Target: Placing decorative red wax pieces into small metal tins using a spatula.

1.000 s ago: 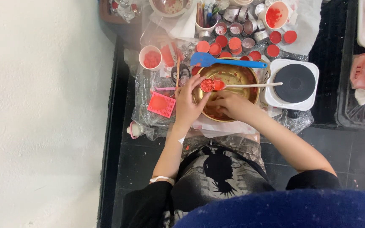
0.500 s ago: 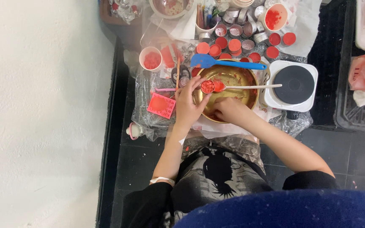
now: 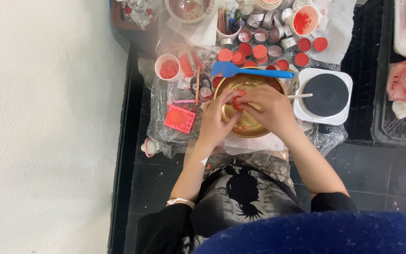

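Observation:
Both my hands meet over a golden metal bowl [image 3: 252, 131] on a plastic-covered black surface. My left hand [image 3: 216, 120] and my right hand [image 3: 269, 110] pinch a small red piece [image 3: 237, 100] between their fingertips, and most of it is hidden by the fingers. A blue spatula [image 3: 233, 70] lies across the bowl's far rim. A thin white stick [image 3: 300, 96] pokes out from under my right hand towards the right.
A white hot plate with a black round top [image 3: 327, 94] stands right of the bowl. Several small tins of red wax [image 3: 259, 50] crowd behind it. A pink square mould [image 3: 179, 118] and a white cup of red bits [image 3: 167, 68] sit left. A white wall runs along the left.
My right hand has moved up and left over the red piece, covering most of it. My left hand has stayed at the bowl's left side.

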